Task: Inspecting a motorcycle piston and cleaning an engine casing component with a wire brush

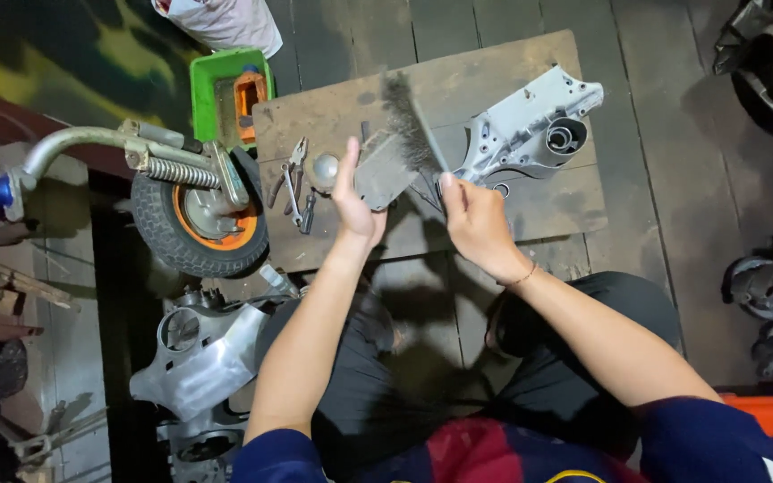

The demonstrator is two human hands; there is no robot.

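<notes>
My left hand (354,204) holds a small flat grey metal part (385,168) up over a low wooden board (530,210). My right hand (476,222) grips the handle of a wire brush (410,121), whose dark bristles lie across the top of the metal part. Both hands sit above the board's middle, over my knees in black trousers.
On the board lie pliers (291,175), a round metal knob (325,166) and a grey cast engine casing (530,130). A small wheel with orange rim (197,219) and a fork stand left, a green tray (223,89) behind. More cast parts (199,358) lie lower left.
</notes>
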